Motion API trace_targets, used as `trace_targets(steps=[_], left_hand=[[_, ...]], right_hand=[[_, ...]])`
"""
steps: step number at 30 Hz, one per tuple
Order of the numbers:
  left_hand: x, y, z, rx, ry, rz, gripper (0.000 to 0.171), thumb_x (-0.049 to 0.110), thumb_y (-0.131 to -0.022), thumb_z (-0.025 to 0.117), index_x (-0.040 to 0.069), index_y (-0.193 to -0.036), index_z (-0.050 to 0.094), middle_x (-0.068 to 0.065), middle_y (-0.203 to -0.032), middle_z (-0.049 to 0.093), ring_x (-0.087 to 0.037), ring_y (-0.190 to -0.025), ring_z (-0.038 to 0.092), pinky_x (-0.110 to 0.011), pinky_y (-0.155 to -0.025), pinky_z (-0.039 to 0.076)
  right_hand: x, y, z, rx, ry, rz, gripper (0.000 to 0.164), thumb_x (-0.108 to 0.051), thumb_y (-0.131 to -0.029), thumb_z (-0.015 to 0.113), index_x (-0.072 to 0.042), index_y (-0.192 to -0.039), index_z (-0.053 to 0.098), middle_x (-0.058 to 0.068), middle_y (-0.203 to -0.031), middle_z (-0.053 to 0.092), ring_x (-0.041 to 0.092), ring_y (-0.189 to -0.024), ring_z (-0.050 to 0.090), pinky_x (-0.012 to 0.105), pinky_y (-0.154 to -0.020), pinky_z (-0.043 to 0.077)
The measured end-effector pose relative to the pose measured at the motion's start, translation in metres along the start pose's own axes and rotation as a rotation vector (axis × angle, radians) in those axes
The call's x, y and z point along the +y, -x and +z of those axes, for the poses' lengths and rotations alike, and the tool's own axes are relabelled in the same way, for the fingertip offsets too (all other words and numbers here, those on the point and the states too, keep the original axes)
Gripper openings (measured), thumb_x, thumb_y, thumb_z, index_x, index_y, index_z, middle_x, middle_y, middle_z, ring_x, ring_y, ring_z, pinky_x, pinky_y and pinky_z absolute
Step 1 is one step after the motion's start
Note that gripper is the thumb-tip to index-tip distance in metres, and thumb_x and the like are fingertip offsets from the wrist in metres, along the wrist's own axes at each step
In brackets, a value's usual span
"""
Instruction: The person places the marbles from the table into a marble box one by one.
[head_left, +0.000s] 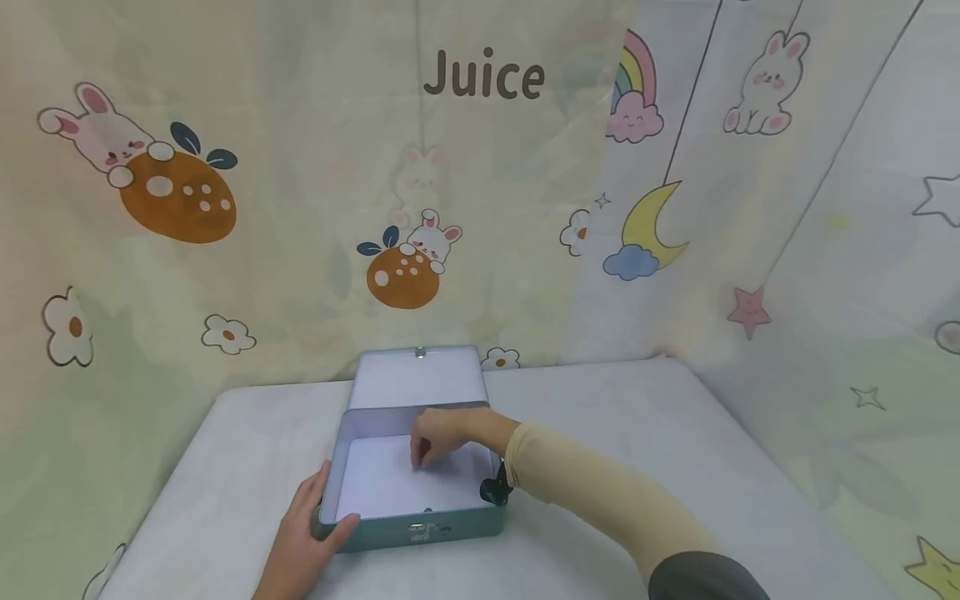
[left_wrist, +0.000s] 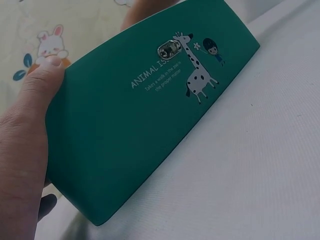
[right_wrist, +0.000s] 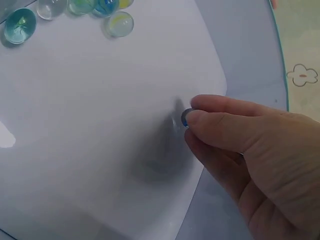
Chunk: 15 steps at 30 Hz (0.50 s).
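Note:
A green tin box (head_left: 382, 540) stands on the white table with its lid (head_left: 420, 379) swung back. My left hand (head_left: 298, 537) grips its near left corner, the thumb at the front rim and the fingers along the left side. In the left wrist view, the box's front (left_wrist: 100, 125) shows a giraffe print and a metal latch (left_wrist: 169, 49). Inside the box, my right hand (head_left: 444, 435) pinches a small bluish glass marble (right_wrist: 184, 118) between thumb and fingertips, low over the white bottom. Fingers cover most of that marble.
Several clear and coloured marbles, among them a teal one (right_wrist: 20, 26) and a yellowish one (right_wrist: 120, 24), lie on the box's bottom along one side. White cloth covers the table (head_left: 600, 433). A printed curtain (head_left: 300, 192) hangs behind, close to the raised lid.

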<state>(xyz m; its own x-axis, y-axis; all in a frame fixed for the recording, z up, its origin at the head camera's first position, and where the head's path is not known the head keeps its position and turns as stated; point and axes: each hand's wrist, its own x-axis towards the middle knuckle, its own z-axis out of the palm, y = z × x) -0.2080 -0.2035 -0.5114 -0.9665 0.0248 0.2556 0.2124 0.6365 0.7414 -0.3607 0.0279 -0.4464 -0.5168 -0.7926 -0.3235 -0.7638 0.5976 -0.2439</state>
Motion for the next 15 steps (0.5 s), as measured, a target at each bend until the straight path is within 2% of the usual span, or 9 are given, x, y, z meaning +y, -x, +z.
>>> trace_targets(steps=[5, 9, 12, 15], left_hand=[[-0.005, -0.006, 0.003, 0.013, 0.011, 0.029, 0.082, 0.035, -0.085, 0.069, 0.011, -0.151, 0.025, -0.015, -0.142, 0.039, -0.04, -0.132, 0.037, -0.067, -0.1, 0.032], [-0.01, -0.012, 0.003, 0.022, 0.004, 0.075, 0.082, 0.032, -0.083, 0.071, 0.007, -0.149, 0.03, -0.016, -0.14, 0.042, -0.04, -0.131, 0.039, -0.066, -0.1, 0.034], [-0.012, -0.018, 0.0, 0.019, -0.031, 0.109, 0.081, 0.033, -0.082, 0.072, 0.005, -0.147, 0.033, -0.015, -0.14, 0.043, -0.039, -0.131, 0.039, -0.064, -0.1, 0.035], [-0.011, -0.024, -0.006, -0.022, -0.058, 0.116, 0.081, 0.037, -0.083, 0.07, 0.006, -0.148, 0.032, -0.014, -0.142, 0.042, -0.037, -0.131, 0.041, -0.062, -0.099, 0.038]], right_hand=[[0.003, 0.0, 0.0, -0.017, -0.006, -0.006, 0.014, -0.015, -0.083, 0.071, -0.024, -0.094, 0.073, -0.015, -0.09, 0.069, -0.006, -0.083, 0.059, 0.009, -0.077, 0.046], [0.006, 0.0, 0.001, -0.032, -0.03, 0.005, 0.014, -0.015, -0.084, 0.07, -0.024, -0.095, 0.073, -0.015, -0.09, 0.068, -0.005, -0.084, 0.058, 0.01, -0.078, 0.046], [0.007, 0.003, -0.003, -0.013, -0.021, -0.001, 0.013, -0.016, -0.085, 0.07, -0.023, -0.096, 0.073, -0.015, -0.09, 0.068, -0.006, -0.083, 0.058, 0.01, -0.078, 0.047], [0.009, 0.01, -0.014, 0.027, -0.03, 0.004, 0.013, -0.016, -0.087, 0.068, -0.02, -0.098, 0.074, -0.014, -0.091, 0.069, -0.005, -0.084, 0.059, 0.01, -0.078, 0.047]])
